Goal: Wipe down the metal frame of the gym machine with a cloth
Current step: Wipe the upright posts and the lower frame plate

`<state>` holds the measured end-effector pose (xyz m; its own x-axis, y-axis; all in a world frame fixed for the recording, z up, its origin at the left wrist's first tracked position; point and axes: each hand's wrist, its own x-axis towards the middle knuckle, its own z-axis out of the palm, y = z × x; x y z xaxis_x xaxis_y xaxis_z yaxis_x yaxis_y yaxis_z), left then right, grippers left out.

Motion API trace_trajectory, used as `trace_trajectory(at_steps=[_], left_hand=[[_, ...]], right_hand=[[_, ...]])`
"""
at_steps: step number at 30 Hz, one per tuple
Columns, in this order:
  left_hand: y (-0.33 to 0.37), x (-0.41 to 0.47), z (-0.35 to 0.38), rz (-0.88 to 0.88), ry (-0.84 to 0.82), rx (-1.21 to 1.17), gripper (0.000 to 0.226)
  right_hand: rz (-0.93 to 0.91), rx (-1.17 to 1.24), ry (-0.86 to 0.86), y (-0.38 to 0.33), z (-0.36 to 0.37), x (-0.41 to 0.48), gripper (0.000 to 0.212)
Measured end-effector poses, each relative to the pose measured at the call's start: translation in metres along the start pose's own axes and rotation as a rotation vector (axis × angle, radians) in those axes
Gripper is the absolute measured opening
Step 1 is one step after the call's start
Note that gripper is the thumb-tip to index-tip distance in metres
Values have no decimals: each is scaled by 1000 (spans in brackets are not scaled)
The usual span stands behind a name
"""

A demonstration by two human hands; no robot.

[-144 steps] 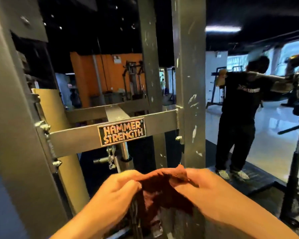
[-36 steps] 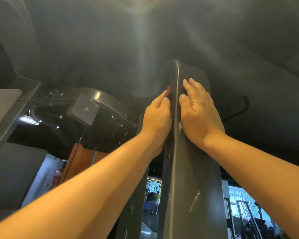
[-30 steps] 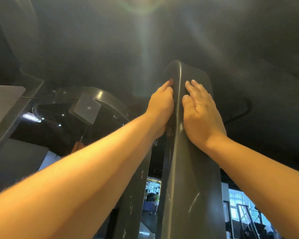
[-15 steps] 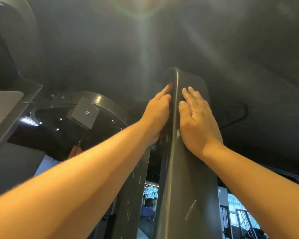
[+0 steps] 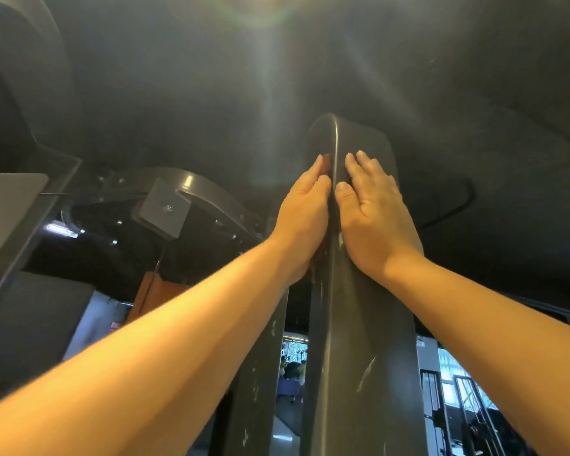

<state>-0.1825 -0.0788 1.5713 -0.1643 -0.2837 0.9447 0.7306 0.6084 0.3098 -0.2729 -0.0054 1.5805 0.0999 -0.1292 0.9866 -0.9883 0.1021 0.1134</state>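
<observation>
Overhead, a dark grey metal upright (image 5: 359, 324) of the gym machine is seen from below, with two bare forearms stretched up to it. Its long axis is vertical: it rises from the near bottom edge of the view and ends in a rounded top that points at the dark ceiling.

The left hand (image 5: 305, 212) is laid flat against the upright's left face, fingers straight and together, just below that top. A reddish sliver of cloth (image 5: 325, 161) is visible at its fingertips. The rest is hidden, so the cloth is judged to be pressed between palm and metal. The right hand (image 5: 372, 212) is spread flat on the right face, fingers straight, with nothing held. A curved frame arm (image 5: 204, 189) is seen to the left.

Because the cloth appears to be pinned only by flat pressure at full reach, it could slip free and fall if that pressure is eased mid-stroke. Fingermarks could be left on the right face by the bare palm. The rounded top, beyond the fingertips, could be missed.
</observation>
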Motion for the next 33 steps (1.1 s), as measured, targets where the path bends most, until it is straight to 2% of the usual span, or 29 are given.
trace_trajectory(at_steps=[9,11,17,24,27,30,33], left_hand=[[-33,-74,-7,45,65,-1,39],[-30,-58,-7,44,90,3,39],[-9,-9,0,19,29,-91,44],[-53,-111,-11,91,144,-82,37],[-41,-89,-10,88,141,-75,32],[-19,-50,-6,-1,107,-113,37],[-23,-50,-6,12,30,-105,42]], right_hand=[[15,38,-3,0,-1,-4,61],[21,47,-9,0,-1,-4,64],[13,51,-22,-3,-2,-14,68],[5,30,-28,-5,-2,-21,69],[7,34,-31,-4,-2,-22,69],[6,50,-34,-3,-2,-21,69],[4,46,-43,-3,-3,-23,69]])
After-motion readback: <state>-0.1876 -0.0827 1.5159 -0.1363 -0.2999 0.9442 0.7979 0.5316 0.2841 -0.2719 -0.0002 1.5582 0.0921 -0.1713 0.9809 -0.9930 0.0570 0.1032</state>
